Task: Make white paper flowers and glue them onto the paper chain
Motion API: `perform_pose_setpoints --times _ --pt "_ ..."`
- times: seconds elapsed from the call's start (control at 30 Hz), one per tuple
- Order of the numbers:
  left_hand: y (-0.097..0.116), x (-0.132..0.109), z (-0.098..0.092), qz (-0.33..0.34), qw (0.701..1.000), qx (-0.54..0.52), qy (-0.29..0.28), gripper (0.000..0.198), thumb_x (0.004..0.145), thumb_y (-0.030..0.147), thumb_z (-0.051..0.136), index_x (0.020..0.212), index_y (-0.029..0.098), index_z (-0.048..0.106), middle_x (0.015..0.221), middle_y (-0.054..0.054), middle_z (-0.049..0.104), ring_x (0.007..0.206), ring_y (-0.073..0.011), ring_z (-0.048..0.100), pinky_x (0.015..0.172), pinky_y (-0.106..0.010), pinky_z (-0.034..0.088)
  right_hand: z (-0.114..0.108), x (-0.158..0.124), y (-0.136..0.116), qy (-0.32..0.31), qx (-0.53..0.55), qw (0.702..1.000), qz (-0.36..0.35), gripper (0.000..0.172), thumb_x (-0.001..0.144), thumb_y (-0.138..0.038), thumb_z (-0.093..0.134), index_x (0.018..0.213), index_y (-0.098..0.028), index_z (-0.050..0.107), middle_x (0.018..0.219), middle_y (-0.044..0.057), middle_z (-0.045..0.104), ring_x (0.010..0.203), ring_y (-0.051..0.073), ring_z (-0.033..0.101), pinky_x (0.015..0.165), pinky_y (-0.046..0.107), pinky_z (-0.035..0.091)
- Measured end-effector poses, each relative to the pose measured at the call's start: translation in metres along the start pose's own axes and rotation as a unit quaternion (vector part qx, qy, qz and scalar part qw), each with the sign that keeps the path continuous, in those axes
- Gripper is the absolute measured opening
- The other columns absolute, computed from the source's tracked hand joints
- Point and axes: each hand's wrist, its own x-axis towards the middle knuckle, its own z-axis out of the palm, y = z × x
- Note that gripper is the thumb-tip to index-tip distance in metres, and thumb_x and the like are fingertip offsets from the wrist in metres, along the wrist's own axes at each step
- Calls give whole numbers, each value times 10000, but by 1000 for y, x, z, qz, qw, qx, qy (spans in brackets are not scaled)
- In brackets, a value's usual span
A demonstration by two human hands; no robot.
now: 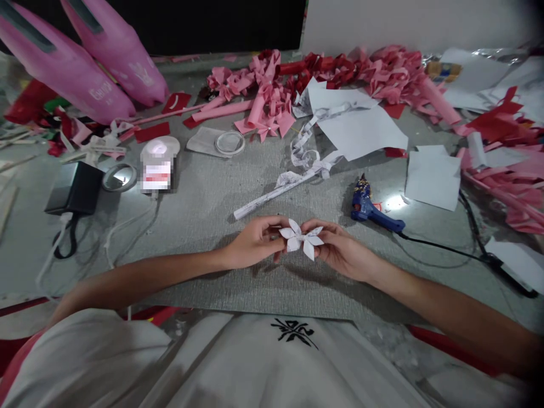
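Between my two hands is a white paper flower point(302, 237) with pointed petals, held just above the grey table point(212, 195). My left hand point(257, 241) pinches a petal on the flower's left side, fingers closed. On the right side, my right hand point(340, 246) grips the flower by its petals, its fingertips partly hidden behind the paper. Just beyond my hands lies a rolled white paper tube point(266, 203) with a curled paper strip point(304, 150) at its far end. A blue glue gun point(374, 209) rests to the right, its black cord running right.
Crumpled pink and red paper pieces point(272, 102) line the back, with white sheets point(365, 130) among them. Two pink bottles point(123, 56) stand at the far left. Nearer are a black box point(74, 190), a tape roll point(119, 177) and a cabled device point(157, 164). Another white sheet point(432, 177) lies right.
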Motion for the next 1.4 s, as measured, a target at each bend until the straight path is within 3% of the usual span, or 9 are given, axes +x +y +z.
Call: perform_pose_setpoints --times 0.27,0.47,0.63,0.73,1.03,1.23,1.4 --pt "-3 -2 3 -19 983 -179 -34 279 948 253 725 1199 148 668 1106 -133 731 879 -236 769 673 -372 691 -4 -1 -2 28 -13 1000 -2 125 850 -266 858 932 -197 793 836 -12 735 723 74 687 724 166 605" --pt "-5 0 0 -16 990 -142 -6 419 913 274 804 1270 150 623 1048 -111 737 879 -223 768 629 -322 689 -1 -1 0 43 -41 998 -19 139 828 -277 880 913 -203 799 896 5 767 775 103 725 737 211 621" --pt "-6 2 -1 -11 990 -139 3 363 884 331 838 1114 160 615 979 -79 738 790 -183 749 542 -245 636 -1 -1 2 47 -46 997 -37 154 816 -274 893 912 -210 791 871 -7 758 721 93 708 702 218 621" --pt "-7 3 0 -2 990 -138 17 374 876 342 846 1138 152 658 975 -79 737 788 -176 744 518 -215 611 0 -2 4 46 -50 996 -51 160 832 -293 886 936 -219 789 890 0 765 723 100 713 691 226 619" --pt "-7 3 -2 -19 993 -118 14 399 904 324 818 1226 126 690 1085 -137 766 809 -199 763 529 -251 640 2 3 10 31 -73 992 -101 194 858 -377 866 934 -222 779 1114 46 773 765 113 707 692 258 604" --pt "-6 5 -3 -17 987 -157 44 491 848 362 872 1246 159 669 1091 -113 770 884 -213 770 671 -338 698 -5 5 12 66 -83 987 -120 230 861 -397 860 907 -222 719 1076 28 760 756 104 679 691 246 583" --pt "2 5 -8 39 981 -129 140 411 889 427 824 1181 174 684 1144 -99 748 820 -204 779 564 -288 652 -4 4 2 121 -65 981 -138 270 844 -397 869 941 -237 674 960 -2 736 766 112 674 670 237 563"
